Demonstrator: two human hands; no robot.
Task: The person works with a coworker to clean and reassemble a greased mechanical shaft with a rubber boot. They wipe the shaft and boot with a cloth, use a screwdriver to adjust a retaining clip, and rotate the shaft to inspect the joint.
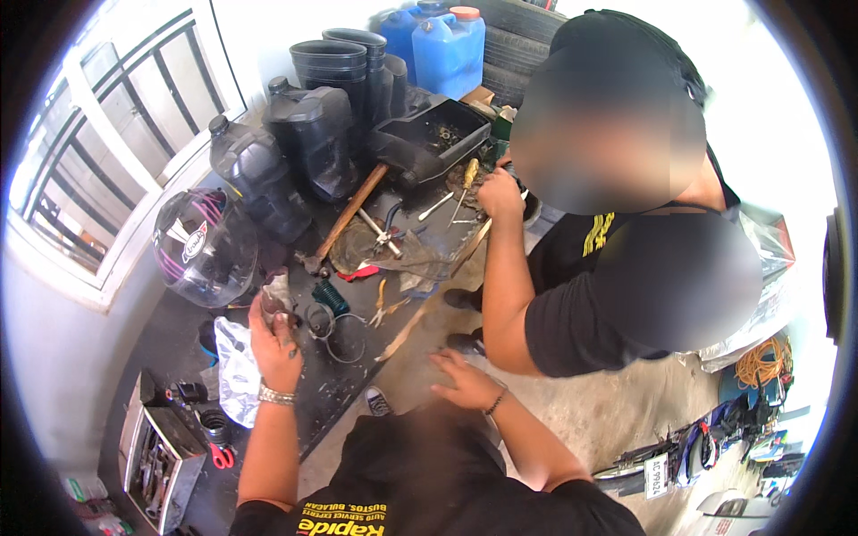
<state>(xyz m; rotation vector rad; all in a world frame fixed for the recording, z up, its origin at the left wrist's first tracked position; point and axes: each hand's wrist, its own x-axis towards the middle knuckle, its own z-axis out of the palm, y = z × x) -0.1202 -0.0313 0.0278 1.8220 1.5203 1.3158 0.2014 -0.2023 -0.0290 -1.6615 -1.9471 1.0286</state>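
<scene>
At the left of the dark workbench [295, 393], my left hand [275, 348] has its fingers closed around a small item. A pale crumpled scrap [277, 288] shows at its fingertips, but I cannot make out what it is. My right hand [469, 384] hangs beyond the bench's edge over the floor, fingers apart and holding nothing. Just right of my left hand lie a green coil [331, 297], thin metal rings [340, 338] and yellow-handled pliers [381, 299]. A white plastic bag [236, 375] rests beside my left wrist.
A co-worker's hand [500, 192] is at the bench's far right, near a yellow-handled screwdriver [470, 172]. A helmet [204, 250], black jugs [313, 134], a wooden-handled hammer [353, 214] and a black tray [429, 143] crowd the back. A toolbox [183, 473] stands near left.
</scene>
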